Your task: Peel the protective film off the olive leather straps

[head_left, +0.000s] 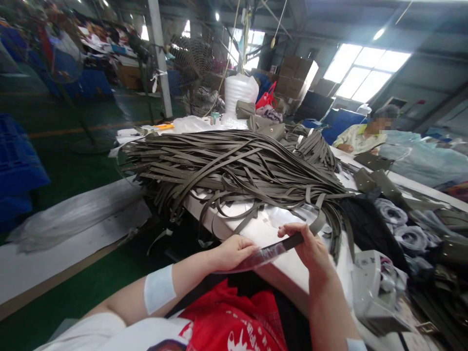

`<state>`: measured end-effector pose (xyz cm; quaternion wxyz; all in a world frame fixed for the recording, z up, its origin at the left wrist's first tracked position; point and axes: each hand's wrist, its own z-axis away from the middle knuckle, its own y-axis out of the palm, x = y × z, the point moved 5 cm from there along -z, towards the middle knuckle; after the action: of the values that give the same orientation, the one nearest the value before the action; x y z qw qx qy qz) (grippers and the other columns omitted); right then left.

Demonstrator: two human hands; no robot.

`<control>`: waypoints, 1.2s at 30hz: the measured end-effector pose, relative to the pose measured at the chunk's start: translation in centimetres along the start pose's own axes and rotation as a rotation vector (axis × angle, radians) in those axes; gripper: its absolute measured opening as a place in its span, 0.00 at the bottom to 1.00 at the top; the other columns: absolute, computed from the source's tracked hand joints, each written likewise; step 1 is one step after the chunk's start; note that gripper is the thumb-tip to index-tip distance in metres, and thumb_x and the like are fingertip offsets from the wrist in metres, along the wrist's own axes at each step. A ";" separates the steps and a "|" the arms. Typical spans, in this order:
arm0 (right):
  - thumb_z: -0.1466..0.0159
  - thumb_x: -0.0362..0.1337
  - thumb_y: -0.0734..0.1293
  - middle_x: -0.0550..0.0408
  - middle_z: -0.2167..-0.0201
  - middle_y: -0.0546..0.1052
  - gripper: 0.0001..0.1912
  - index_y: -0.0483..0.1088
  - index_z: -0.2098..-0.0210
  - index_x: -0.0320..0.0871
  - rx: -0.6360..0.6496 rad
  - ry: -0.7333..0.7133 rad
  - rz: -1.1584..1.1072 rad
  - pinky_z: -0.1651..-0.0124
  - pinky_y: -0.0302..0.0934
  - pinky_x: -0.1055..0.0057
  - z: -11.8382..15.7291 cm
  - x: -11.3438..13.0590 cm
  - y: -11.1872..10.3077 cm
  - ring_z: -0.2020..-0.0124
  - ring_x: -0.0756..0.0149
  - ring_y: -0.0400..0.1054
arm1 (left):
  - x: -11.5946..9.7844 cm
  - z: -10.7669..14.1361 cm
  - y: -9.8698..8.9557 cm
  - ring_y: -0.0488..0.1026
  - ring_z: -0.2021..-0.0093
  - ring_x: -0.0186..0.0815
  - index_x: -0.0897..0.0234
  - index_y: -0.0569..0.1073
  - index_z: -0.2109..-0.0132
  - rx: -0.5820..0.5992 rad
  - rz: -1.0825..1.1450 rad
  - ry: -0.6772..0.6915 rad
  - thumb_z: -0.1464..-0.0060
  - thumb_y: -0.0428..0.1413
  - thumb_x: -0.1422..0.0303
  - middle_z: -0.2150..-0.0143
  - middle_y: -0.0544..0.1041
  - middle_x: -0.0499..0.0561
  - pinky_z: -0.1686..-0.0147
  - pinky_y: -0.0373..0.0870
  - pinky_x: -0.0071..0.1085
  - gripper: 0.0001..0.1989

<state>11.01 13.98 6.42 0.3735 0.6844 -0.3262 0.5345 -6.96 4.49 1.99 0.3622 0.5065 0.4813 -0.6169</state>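
Observation:
My left hand (234, 251) is closed on the near end of a clear plastic sleeve (268, 254), in front of my red apron. My right hand (307, 243) grips a dark strap (292, 241) between thumb and fingers, and the strap's lower part lies inside the sleeve. Beyond my right hand the strap seems to curve up toward the table. A large pile of olive-grey straps (226, 168) spreads across the white table (210, 217), just past both hands, with some loops hanging over its edge.
A white device (376, 292) stands right of my right forearm, near rolls of white material (411, 239) and dark pieces. Across the table sits a person (360, 139). A foam roll (239, 95) stands behind the pile; plastic-wrapped material (80, 209) lies at left.

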 end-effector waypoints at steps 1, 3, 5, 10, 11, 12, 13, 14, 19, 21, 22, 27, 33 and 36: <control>0.37 0.59 0.64 0.48 0.68 0.80 0.25 0.80 0.64 0.45 -0.006 -0.004 0.028 0.46 0.61 0.55 0.0 -0.1 0.3 0.60 0.54 0.72 | -0.4 -0.1 0.1 0.59 0.75 0.29 0.68 0.72 0.72 -0.009 -0.003 0.016 0.38 0.48 0.54 0.78 0.65 0.45 0.75 0.57 0.24 0.24; 0.36 0.60 0.61 0.49 0.66 0.81 0.27 0.80 0.63 0.46 -0.014 -0.002 0.103 0.43 0.58 0.56 0.0 -0.4 1.2 0.57 0.54 0.72 | -1.4 -0.3 0.3 0.61 0.74 0.29 0.68 0.74 0.71 -0.047 0.023 0.045 0.37 0.47 0.54 0.77 0.68 0.46 0.73 0.59 0.24 0.24; 0.35 0.60 0.60 0.50 0.64 0.81 0.27 0.81 0.63 0.46 0.004 0.018 0.199 0.44 0.59 0.59 0.3 -0.7 2.6 0.56 0.55 0.72 | -2.1 -0.6 0.5 0.64 0.74 0.30 0.69 0.75 0.70 -0.090 0.085 0.047 0.37 0.47 0.54 0.76 0.71 0.47 0.71 0.62 0.25 0.24; 0.35 0.59 0.61 0.56 0.75 0.77 0.26 0.80 0.59 0.46 0.126 0.116 0.273 0.69 0.63 0.68 1.0 -2.0 5.7 0.76 0.65 0.66 | -2.1 -1.2 1.3 0.73 0.71 0.35 0.71 0.78 0.63 -0.127 0.325 0.012 0.38 0.46 0.48 0.70 0.78 0.56 0.67 0.69 0.30 0.29; 0.35 0.58 0.60 0.55 0.74 0.78 0.26 0.80 0.58 0.46 0.126 0.106 0.277 0.68 0.64 0.68 1.0 -2.0 5.8 0.75 0.64 0.67 | -2.1 -1.2 1.2 0.74 0.69 0.36 0.71 0.77 0.59 -0.121 0.345 0.038 0.38 0.46 0.47 0.67 0.78 0.57 0.66 0.70 0.31 0.29; 0.35 0.59 0.60 0.54 0.70 0.79 0.26 0.80 0.58 0.46 0.118 0.082 0.286 0.64 0.65 0.66 1.0 -1.9 5.8 0.71 0.63 0.70 | -2.2 -1.2 1.0 0.74 0.66 0.37 0.71 0.76 0.55 -0.117 0.324 0.076 0.39 0.47 0.47 0.63 0.79 0.58 0.64 0.70 0.32 0.29; 0.35 0.59 0.59 0.52 0.65 0.80 0.27 0.80 0.58 0.47 0.104 0.057 0.295 0.58 0.66 0.64 0.9 -1.8 5.7 0.65 0.60 0.72 | -2.2 -1.1 0.8 0.74 0.63 0.38 0.70 0.75 0.52 -0.116 0.256 0.116 0.40 0.50 0.47 0.59 0.79 0.58 0.62 0.70 0.32 0.29; 0.34 0.59 0.59 0.51 0.61 0.81 0.27 0.80 0.59 0.47 0.091 0.041 0.303 0.51 0.64 0.62 0.8 -1.7 5.4 0.59 0.57 0.73 | -2.3 -1.0 0.6 0.74 0.61 0.39 0.69 0.74 0.51 -0.108 0.154 0.147 0.42 0.52 0.48 0.57 0.78 0.57 0.60 0.70 0.32 0.28; 0.36 0.60 0.61 0.48 0.65 0.82 0.28 0.80 0.60 0.44 -0.051 0.073 0.137 0.47 0.62 0.56 -0.2 -1.8 3.7 0.57 0.54 0.73 | -1.6 -0.5 0.6 0.72 0.73 0.32 0.66 0.73 0.69 0.016 -0.162 0.070 0.34 0.39 0.52 0.76 0.74 0.48 0.68 0.67 0.27 0.28; 0.36 0.61 0.61 0.48 0.69 0.81 0.28 0.79 0.61 0.44 -0.123 0.045 0.054 0.49 0.63 0.57 -0.7 -1.4 3.5 0.60 0.55 0.74 | -1.6 -0.5 0.6 0.70 0.77 0.31 0.65 0.71 0.69 -0.030 -0.188 0.091 0.33 0.35 0.52 0.78 0.72 0.47 0.72 0.65 0.25 0.29; 0.36 0.61 0.61 0.48 0.69 0.81 0.29 0.80 0.61 0.44 -0.144 0.022 0.054 0.49 0.62 0.57 -0.8 -1.1 3.7 0.60 0.54 0.74 | -1.7 -0.5 0.4 0.70 0.77 0.31 0.64 0.70 0.69 -0.086 -0.220 0.124 0.33 0.35 0.52 0.78 0.72 0.47 0.72 0.64 0.26 0.29; 0.37 0.63 0.60 0.50 0.67 0.81 0.31 0.80 0.59 0.45 -0.056 0.075 0.101 0.56 0.64 0.62 -0.1 -2.6 7.7 0.64 0.58 0.73 | -1.8 -0.1 -0.6 0.69 0.74 0.34 0.62 0.67 0.72 -0.372 -0.408 0.290 0.32 0.34 0.56 0.77 0.71 0.49 0.69 0.62 0.29 0.27; 0.49 0.61 0.73 0.50 0.68 0.79 0.29 0.79 0.63 0.41 0.006 0.288 -0.362 0.58 0.64 0.64 0.8 -7.6 10.7 0.66 0.62 0.72 | 1.5 1.9 -1.4 0.66 0.78 0.34 0.60 0.63 0.75 -0.305 -0.376 0.084 0.34 0.35 0.51 0.80 0.66 0.47 0.75 0.60 0.28 0.28; 0.51 0.61 0.74 0.49 0.71 0.80 0.29 0.79 0.68 0.40 -0.149 0.379 -0.469 0.58 0.64 0.64 0.4 -8.7 9.5 0.69 0.62 0.72 | 3.7 2.9 -1.4 0.64 0.82 0.32 0.61 0.62 0.75 -0.200 -0.271 -0.132 0.36 0.35 0.46 0.81 0.65 0.45 0.79 0.58 0.27 0.29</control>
<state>1.30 9.22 -0.57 0.5901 0.5998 -0.1220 0.5264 -9.93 2.20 -1.22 0.3552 0.3570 0.5793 -0.6409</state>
